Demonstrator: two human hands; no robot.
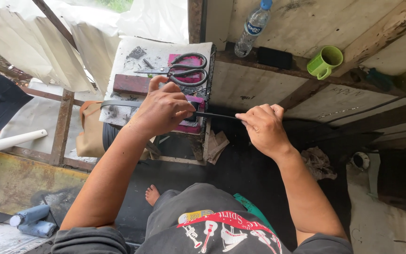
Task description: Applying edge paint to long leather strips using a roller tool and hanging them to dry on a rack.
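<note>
A thin black strip [217,115] stretches between my two hands over the edge of a small white work table [132,51]. My left hand [163,110] pinches its left end above a pink block [191,127] at the table's near corner. My right hand [261,127] grips the strip's right end, just off the table. Black-handled scissors [182,70] lie on the table behind my left hand, beside a reddish-brown block [130,84]. A black band [116,103] runs left from under my left hand.
On a wooden ledge at the back stand a clear plastic bottle [253,27], a black phone [274,58] and a green mug [325,61]. A tan bag [89,131] hangs left of the table. My bare foot [152,194] rests on the dark floor.
</note>
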